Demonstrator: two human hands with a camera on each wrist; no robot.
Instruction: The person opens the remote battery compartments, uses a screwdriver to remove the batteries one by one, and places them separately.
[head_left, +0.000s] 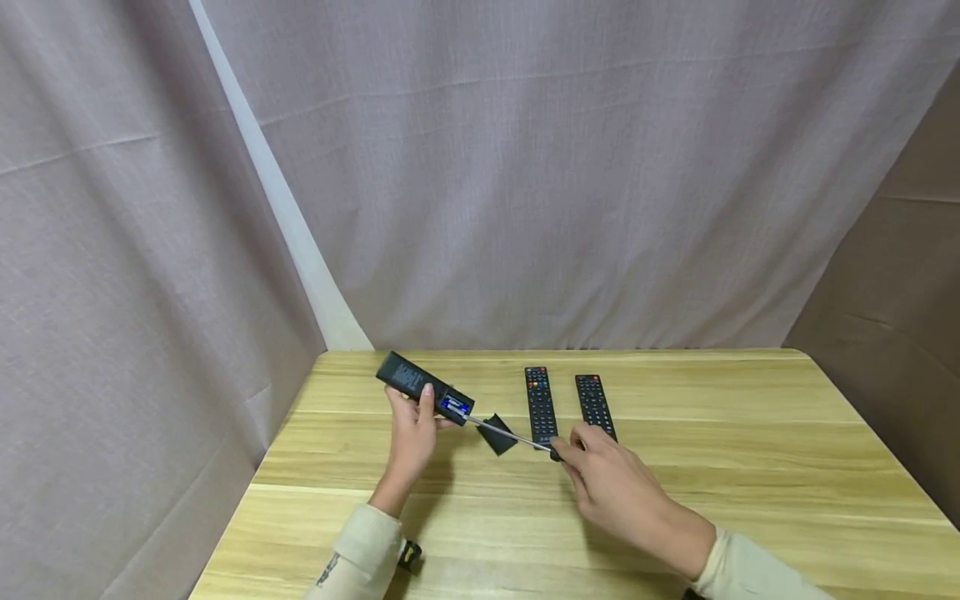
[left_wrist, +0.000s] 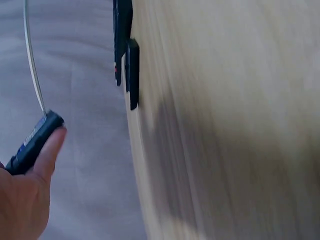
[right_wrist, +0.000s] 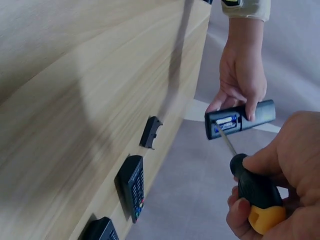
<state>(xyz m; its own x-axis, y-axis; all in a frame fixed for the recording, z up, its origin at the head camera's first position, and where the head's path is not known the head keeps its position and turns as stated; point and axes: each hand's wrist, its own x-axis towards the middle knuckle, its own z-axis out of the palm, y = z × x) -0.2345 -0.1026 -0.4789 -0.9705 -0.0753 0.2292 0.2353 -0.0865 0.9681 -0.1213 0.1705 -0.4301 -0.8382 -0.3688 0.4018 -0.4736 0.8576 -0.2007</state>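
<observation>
My left hand [head_left: 414, 427] grips a black remote control [head_left: 411, 379] above the table, its back turned up and the thumb lying across it. Its battery compartment is uncovered, with blue-and-silver batteries [right_wrist: 227, 122] inside. In my right hand [head_left: 618, 483] is a screwdriver [right_wrist: 257, 187] with a black and yellow handle. The tip of its thin metal shaft [head_left: 510, 433] reaches the battery compartment; whether it touches a battery I cannot tell. A loose black battery cover [head_left: 498, 434] lies on the table below the shaft.
Two more black remotes lie buttons up on the wooden table [head_left: 480, 517]: a middle remote [head_left: 540, 404] and a right remote [head_left: 594, 404], partly behind my right hand. A grey curtain [head_left: 562, 183] hangs behind the table's far edge.
</observation>
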